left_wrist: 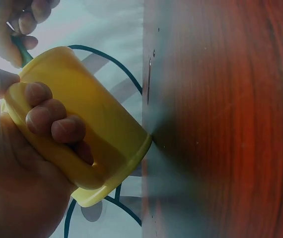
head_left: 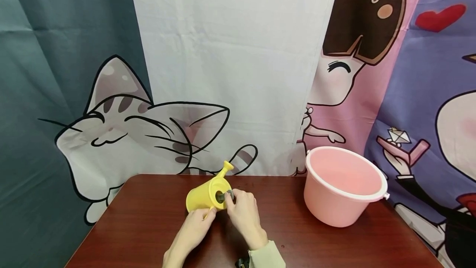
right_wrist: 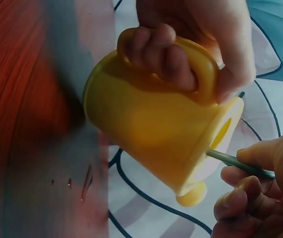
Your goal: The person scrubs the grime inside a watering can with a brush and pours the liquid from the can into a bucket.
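Note:
A yellow toy watering can [head_left: 202, 197] is held tilted above the brown table, its open top turned toward the right hand and its spout pointing up and away. My left hand [head_left: 197, 222] grips the can by its handle, fingers curled through the loop, as both wrist views show. With thumb and fingers, my right hand [head_left: 243, 212] pinches a thin dark green stick [right_wrist: 241, 164]. The stick's far end goes into the can's opening, so what it carries inside is hidden. In the left wrist view, the can's base rim comes close to the tabletop; contact is unclear.
A pink bucket [head_left: 331, 206] with a white rim stands on the table [head_left: 316, 247] at the right. Small wet-looking drops dot the wood. Behind the table hangs a printed cloth [head_left: 238, 53] with cartoon figures.

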Demonstrator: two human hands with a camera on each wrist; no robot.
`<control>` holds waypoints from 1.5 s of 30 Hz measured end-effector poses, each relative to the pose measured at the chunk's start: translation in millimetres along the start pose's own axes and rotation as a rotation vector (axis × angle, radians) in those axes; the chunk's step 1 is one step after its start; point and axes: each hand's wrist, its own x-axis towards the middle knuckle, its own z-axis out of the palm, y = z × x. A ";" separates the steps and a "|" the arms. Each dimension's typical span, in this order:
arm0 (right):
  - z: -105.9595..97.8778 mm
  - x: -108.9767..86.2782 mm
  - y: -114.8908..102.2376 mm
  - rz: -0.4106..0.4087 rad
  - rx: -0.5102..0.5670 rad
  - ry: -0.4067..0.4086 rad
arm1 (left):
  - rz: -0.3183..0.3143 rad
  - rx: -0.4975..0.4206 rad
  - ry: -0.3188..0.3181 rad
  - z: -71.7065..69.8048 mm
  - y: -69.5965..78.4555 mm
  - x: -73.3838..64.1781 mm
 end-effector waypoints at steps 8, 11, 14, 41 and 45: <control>-12.1 1.7 -7.7 -0.008 -0.004 0.031 | 0.004 -0.009 -0.004 -0.5 0.9 -0.8; -19.0 2.7 -13.0 -0.021 -0.015 0.041 | 0.009 -0.005 -0.004 -0.6 0.8 -0.6; -23.8 2.9 -17.4 -0.032 -0.025 0.035 | -0.001 -0.006 -0.012 -0.6 0.3 -0.3; -26.1 4.7 -14.8 -0.112 0.052 -0.017 | 0.003 0.003 -0.008 -2.0 3.6 -0.9; -26.7 4.7 -15.2 -0.109 0.039 -0.014 | 0.002 0.009 -0.003 -2.0 3.4 -1.1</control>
